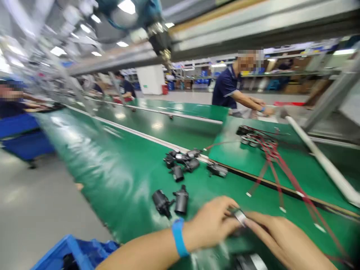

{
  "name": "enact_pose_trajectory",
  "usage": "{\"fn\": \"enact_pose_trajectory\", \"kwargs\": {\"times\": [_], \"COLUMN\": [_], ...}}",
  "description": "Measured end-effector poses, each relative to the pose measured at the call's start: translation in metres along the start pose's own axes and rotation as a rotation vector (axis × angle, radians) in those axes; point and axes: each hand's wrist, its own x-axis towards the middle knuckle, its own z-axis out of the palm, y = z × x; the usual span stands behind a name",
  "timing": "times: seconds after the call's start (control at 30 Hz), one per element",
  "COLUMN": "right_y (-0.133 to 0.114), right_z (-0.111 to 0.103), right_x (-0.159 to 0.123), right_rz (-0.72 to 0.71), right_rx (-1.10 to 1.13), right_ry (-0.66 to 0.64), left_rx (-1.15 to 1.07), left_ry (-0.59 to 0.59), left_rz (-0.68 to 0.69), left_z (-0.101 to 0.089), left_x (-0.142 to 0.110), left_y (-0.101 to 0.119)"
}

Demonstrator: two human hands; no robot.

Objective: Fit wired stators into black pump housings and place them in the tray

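Note:
My left hand, with a blue wristband, and my right hand meet over the green belt near the bottom edge. Their fingers pinch a small dark part with a silvery face between them. Motion smears both hands. Two black cylindrical parts lie just left of my left hand. A cluster of several similar black parts lies farther up the belt, with one more beside the divider strip.
Parts with red wires are spread on the right-hand green surface. A white tube lies along its right edge. A blue bin sits bottom left. Other people work along the line.

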Motion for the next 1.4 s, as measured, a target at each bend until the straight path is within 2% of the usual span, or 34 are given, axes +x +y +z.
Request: {"fn": "enact_pose_trajectory", "kwargs": {"times": [0.03, 0.1, 0.17, 0.23, 0.33, 0.4, 0.53, 0.57, 0.63, 0.73, 0.87, 1.0, 1.1, 1.17, 1.3, 1.4], "right_y": [-0.003, -0.006, -0.006, -0.006, -0.011, -0.014, -0.017, -0.016, -0.012, 0.001, 0.030, 0.063, 0.084, 0.094, 0.107, 0.114], "right_z": [-0.008, -0.022, -0.033, -0.041, -0.050, -0.053, -0.053, -0.052, -0.052, -0.056, -0.071, -0.085, -0.085, -0.082, -0.074, -0.069], "right_x": [0.000, 0.001, 0.001, -0.001, -0.006, -0.007, -0.006, -0.004, 0.000, 0.015, 0.052, 0.102, 0.137, 0.158, 0.191, 0.205], "right_rz": [0.044, 0.097, 0.108, 0.122, 0.155, 0.158, 0.190, 0.209, 0.255, 0.306, 0.330, 0.419, 0.489, 0.526, 0.579, 0.610], "right_rx": [0.046, 0.115, 0.131, 0.110, 0.105, 0.137, 0.131, 0.110, 0.085, 0.088, -0.088, -0.311, -0.415, -0.484, -0.589, -0.626], "right_ry": [-0.130, -0.294, -0.403, -0.445, -0.373, -0.323, -0.231, -0.180, -0.058, 0.103, 0.248, 0.337, 0.357, 0.355, 0.346, 0.344], "left_rx": [-0.025, -0.089, -0.130, -0.132, -0.005, 0.276, 0.979, 1.088, 1.165, 1.008, 0.726, 0.490, 0.462, 0.499, 0.521, 0.487], "left_ry": [-0.021, -0.077, -0.149, -0.232, -0.265, -0.165, 0.101, 0.118, 0.053, -0.130, -0.220, -0.345, -0.327, -0.291, -0.275, -0.214], "left_rz": [-0.031, -0.010, 0.008, 0.033, 0.102, 0.096, -0.173, -0.240, -0.314, -0.247, -0.074, -0.095, -0.139, -0.118, -0.068, -0.028], "left_z": [-0.003, -0.007, -0.006, -0.004, -0.014, -0.035, -0.091, -0.101, -0.108, -0.091, -0.058, -0.051, -0.051, -0.047, -0.035, -0.030], "left_x": [0.000, 0.001, 0.003, 0.003, 0.000, -0.002, -0.014, -0.018, -0.022, -0.019, -0.009, -0.008, -0.005, -0.001, 0.005, 0.003], "left_y": [0.001, -0.002, -0.007, -0.007, -0.001, 0.003, 0.004, 0.003, -0.003, -0.015, -0.028, -0.027, -0.021, -0.022, -0.038, -0.051]}}
